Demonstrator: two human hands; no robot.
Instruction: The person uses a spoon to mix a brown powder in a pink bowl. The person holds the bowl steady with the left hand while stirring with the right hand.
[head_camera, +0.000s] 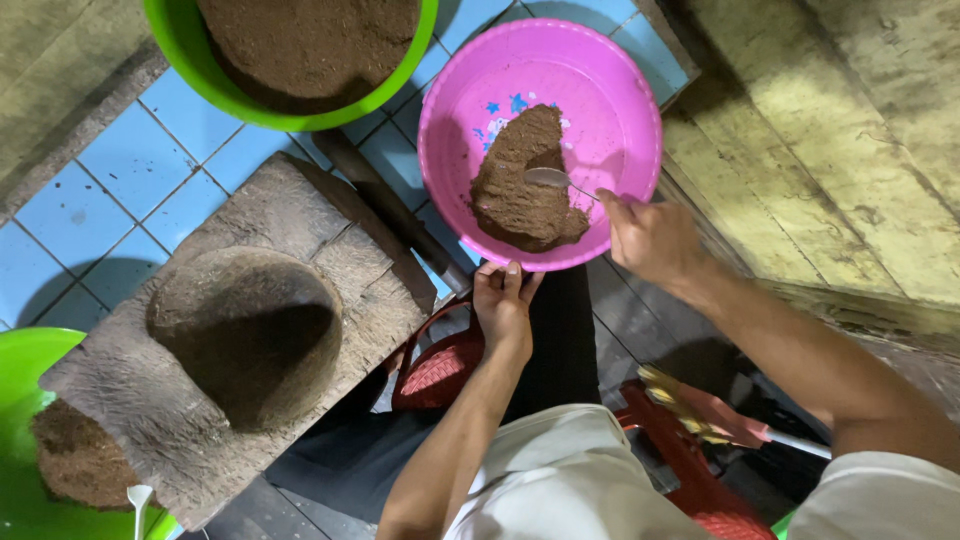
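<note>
Two bare forearms, no sleeves reaching the wrists, left hand (503, 305) and right hand (650, 238) without rings, watch or gloves, pale off-white short-sleeved shirt, dark trousers over the lap below

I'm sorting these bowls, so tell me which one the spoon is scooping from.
The pink bowl, steadied by the left hand while the right hand works the spoon in it. The two green bowls are untouched.

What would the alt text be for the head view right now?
Right hand holds a spoon in brown paste inside a pink bowl; the left hand grips the bowl's near rim. A stone mortar sits to the left, and green bowls hold more paste.
</note>
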